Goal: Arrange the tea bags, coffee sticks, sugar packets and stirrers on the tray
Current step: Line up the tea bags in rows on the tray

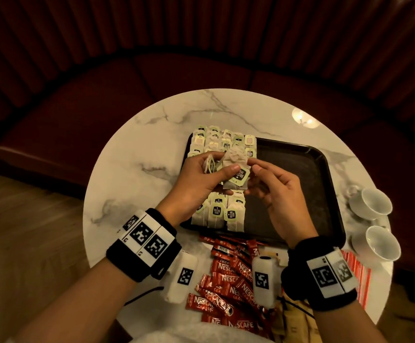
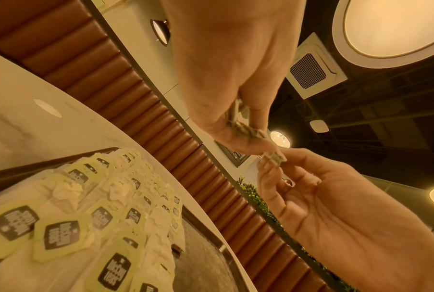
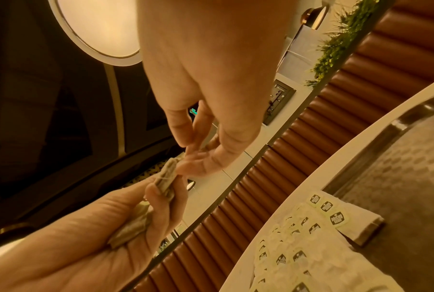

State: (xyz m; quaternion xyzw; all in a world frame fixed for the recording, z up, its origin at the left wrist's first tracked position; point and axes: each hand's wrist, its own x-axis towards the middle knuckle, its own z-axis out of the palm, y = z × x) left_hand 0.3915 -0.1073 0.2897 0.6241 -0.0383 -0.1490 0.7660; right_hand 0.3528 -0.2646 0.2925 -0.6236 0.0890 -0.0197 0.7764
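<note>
Sitting on a round white marble table point(image 1: 137, 149), a black rectangular tray point(image 1: 320, 169) takes the middle of the head view, long side running left to right. Tray's left part is packed with rows of tea bags point(image 1: 222, 211), pale green tags with dark logos facing up, overlapping like shingles; right part of the tray floor is bare. Nearer the person, off the tray, a loose heap of red Nescafe coffee sticks point(image 1: 226, 276) lies on the table, with some brown packets point(image 1: 298, 325) at its right edge, partly hidden by the wrist gear. Red-and-white striped items point(image 1: 357, 271) sit beyond the right wrist; cannot tell what they are. Two white cups point(image 1: 372, 201) stand on the table's right rim, just beside the tray. Both hands are raised above the tea-bag rows. Left hand point(image 1: 201, 179) is closed around a small bunch of tea bags point(image 1: 236, 175), thumb pressing on top of them, one green tag showing. Right hand point(image 1: 273, 189) meets it from the right: thumb and forefinger pinch the corner of the same bunch, other fingers loosely curled. Left wrist view shows that pinch at the bag's crumpled paper edge point(image 2: 273, 156); right wrist view shows the bags lying across the left palm point(image 3: 135, 227).
</note>
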